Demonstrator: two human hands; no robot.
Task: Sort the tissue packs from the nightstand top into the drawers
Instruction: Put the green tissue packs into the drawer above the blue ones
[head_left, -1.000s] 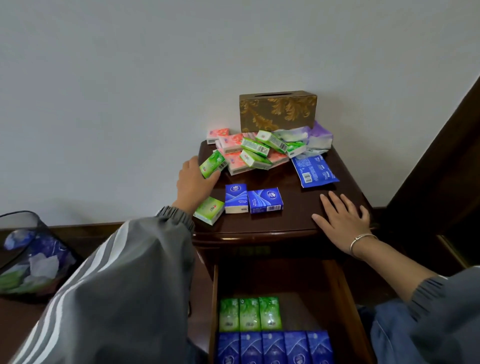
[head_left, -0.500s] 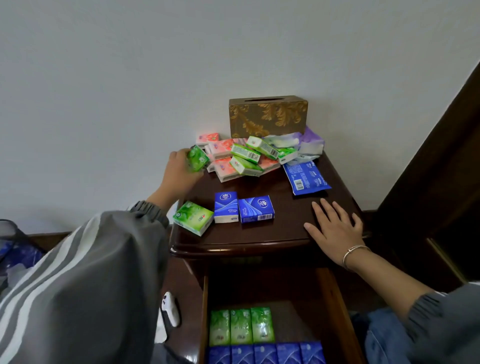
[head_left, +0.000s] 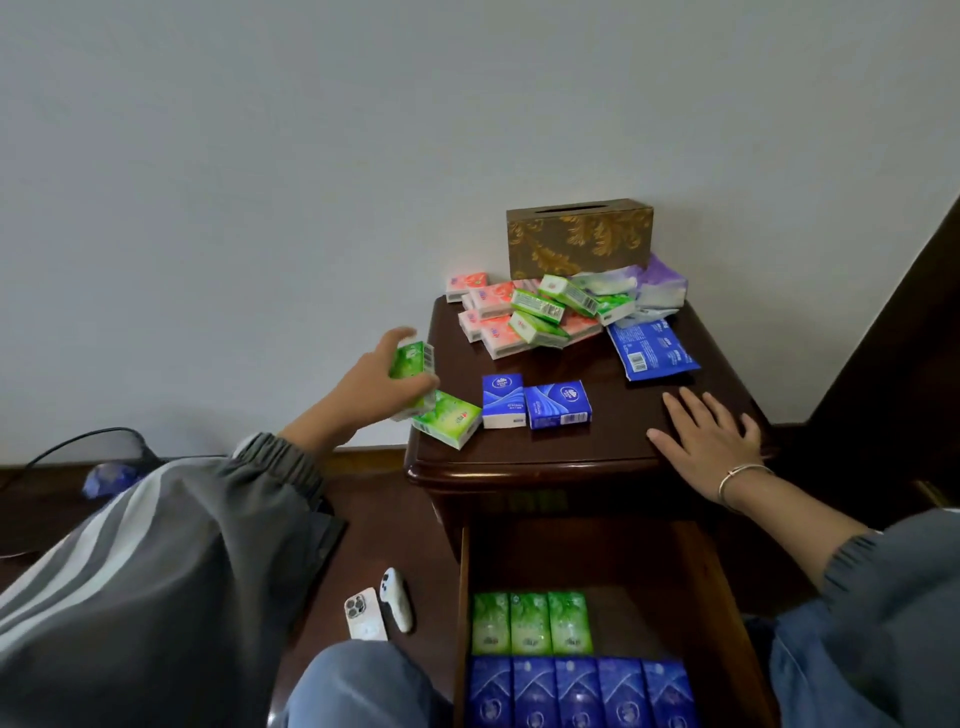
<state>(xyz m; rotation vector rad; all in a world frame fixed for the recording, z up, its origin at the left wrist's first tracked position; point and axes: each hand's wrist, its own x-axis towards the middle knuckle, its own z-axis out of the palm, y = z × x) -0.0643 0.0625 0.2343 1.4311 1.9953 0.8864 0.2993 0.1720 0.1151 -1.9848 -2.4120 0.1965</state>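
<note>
Drawer (head_left: 723, 597) wide open under the nightstand (head_left: 571, 460), and the scheme is plain to read inside it: a row of green packs (head_left: 530, 623) at the back, a row of blue packs (head_left: 576, 691) in front, each colour in its own line. Up top, the left hand (head_left: 376, 387) has fingers and thumb curled round one green tissue pack (head_left: 412, 362), held up at the left edge of the top, right above a second green pack (head_left: 449, 420) lying at the front corner; whether the two touch I cannot tell. Two blue ones (head_left: 535, 404) sit side by side next to it, looking like a staging line pulled out of the heap. That heap (head_left: 519, 317) of pink and green packs lies jumbled at the back, against the gold tissue box (head_left: 579, 236), with a flat blue wrapper (head_left: 652, 351) to its right. The right hand (head_left: 709, 441) lies flat, fingers spread, on the front right corner, holding nothing, probably bracing the body. My read: the green one joins its row, and plenty is left to sort.
</note>
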